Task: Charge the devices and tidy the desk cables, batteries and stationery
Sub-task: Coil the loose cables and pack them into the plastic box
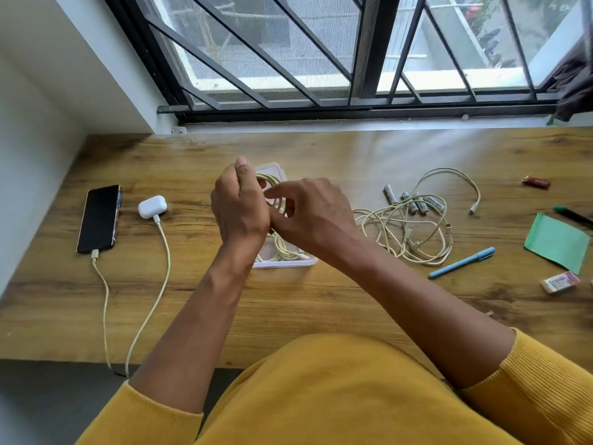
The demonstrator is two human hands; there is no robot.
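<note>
Yellow sleeves [529, 396] nearest; both hands above clear tray [282, 263].
Left hand [239, 205] fingers clench coiled cable [278, 200]; right hand [316, 213] fingers pinch its loops. Loose cables [407, 229] lie at 3 o'clock on surface [288, 303].

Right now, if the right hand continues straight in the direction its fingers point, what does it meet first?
The right hand points leftward at the coiled cable held by the left hand. It would probably meet that coil first, then the left hand; depth is unclear.
</note>
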